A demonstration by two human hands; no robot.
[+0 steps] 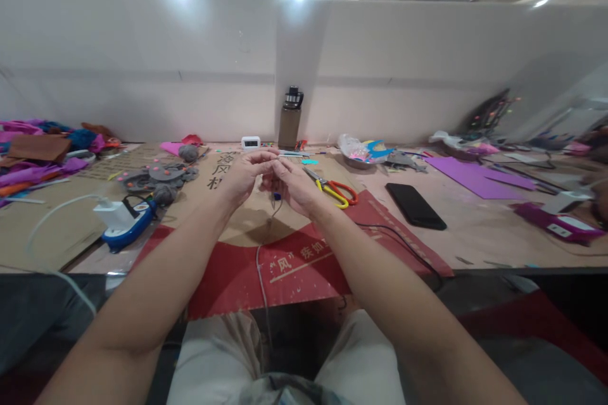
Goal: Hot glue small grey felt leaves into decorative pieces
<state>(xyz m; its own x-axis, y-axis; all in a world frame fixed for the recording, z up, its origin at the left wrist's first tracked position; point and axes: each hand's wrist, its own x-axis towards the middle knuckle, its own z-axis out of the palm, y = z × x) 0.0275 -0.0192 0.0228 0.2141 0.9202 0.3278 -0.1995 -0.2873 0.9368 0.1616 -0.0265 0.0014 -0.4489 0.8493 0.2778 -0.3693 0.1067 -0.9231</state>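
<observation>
My left hand (244, 178) and my right hand (295, 185) meet above the middle of the table, fingers closed and fingertips together in a pinch. What they pinch is hidden behind the fingers. A thin grey cord (259, 266) runs from just below the hands, over the cardboard and down toward my lap; I cannot tell whether the fingers grip it. A small dark blue thing (277, 197) shows under the fingers. Beneath lies a brown and red cardboard sheet (304, 278) with printed characters. Scissors with yellow and orange handles (332, 190) rest just right of my right hand.
A dark bottle (290, 120) and a small white device (251, 143) stand at the back. To the right lie a black phone (415, 205) and purple sheets (479, 178). On the left are a blue power strip (128, 231), grey felt scraps (159, 177) and a coloured fabric pile (40, 145).
</observation>
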